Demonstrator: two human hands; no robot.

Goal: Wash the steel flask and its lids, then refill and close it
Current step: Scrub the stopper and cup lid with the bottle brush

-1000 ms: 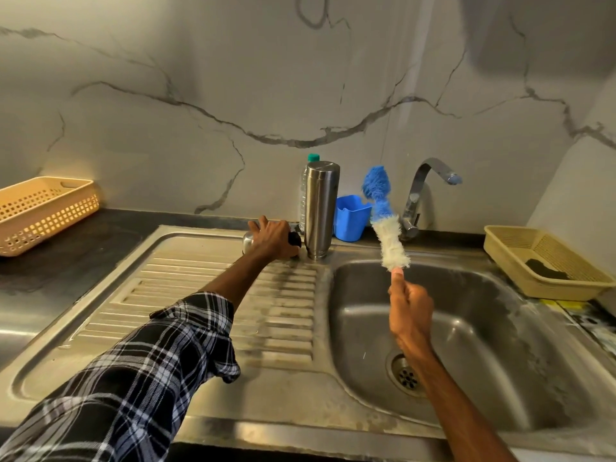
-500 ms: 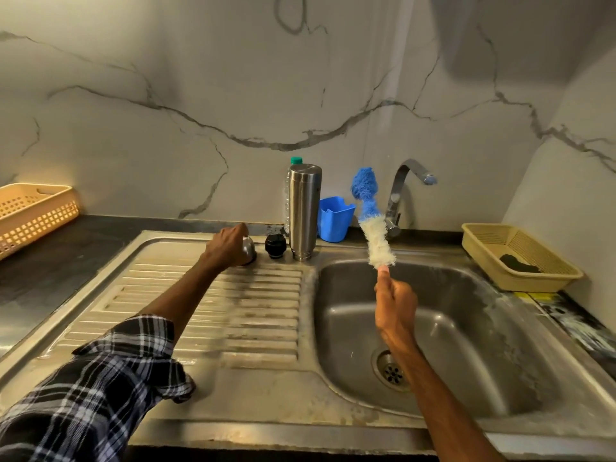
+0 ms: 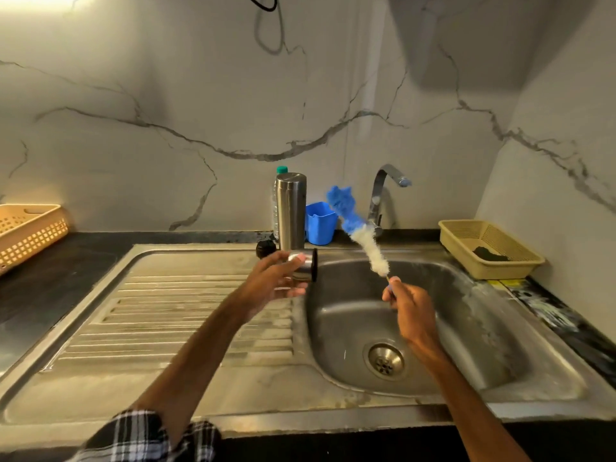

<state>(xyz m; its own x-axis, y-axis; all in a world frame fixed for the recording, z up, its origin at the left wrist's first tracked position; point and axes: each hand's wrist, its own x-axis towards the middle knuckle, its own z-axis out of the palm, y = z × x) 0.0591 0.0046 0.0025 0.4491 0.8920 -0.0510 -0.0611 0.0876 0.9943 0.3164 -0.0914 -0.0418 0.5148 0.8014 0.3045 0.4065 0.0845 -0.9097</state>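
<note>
A: Far left of frame: slotted basket [image 3: 30, 228] on the dark counter. Next along, the ribbed drainboard [image 3: 166, 311], streaked.

B: The task's pieces?

A: Centre, at the back rim. A small black lid [image 3: 265, 248] sits just left of the steel flask [image 3: 291, 211]. The flask stands upright; I cannot tell which end is its mouth. A green-capped bottle [image 3: 282, 169] is behind it and a blue cup [image 3: 320, 223] is just to its right.

B: Left hand?

A: The left hand [image 3: 270, 281] is at mid-frame, over the seam between drainboard and basin [image 3: 466, 328]. Fingers and thumb curl round the steel cap [image 3: 305, 266]. The cap lies on its side, its axis roughly left to right, dark rim toward the right.

B: Toward the brush, then?

A: Looks so. The bottle brush [image 3: 363, 235] slants up and leftward from the right hand [image 3: 408, 305], blue tuft on top, white bristles below. That hand pinches the thin handle end, fingers closed on it, over the basin. The tap [image 3: 383, 195] is behind. Far right is a yellow tray [image 3: 530, 261] holding a dark scrubber [image 3: 490, 253].

B: What does the next move hinge on?

A: My read: the cap's rim sits left of and slightly below the white bristles, near but apart. The brush's axis is steep and the cap's nearly level, so one must tilt before the bristles go in.
</note>
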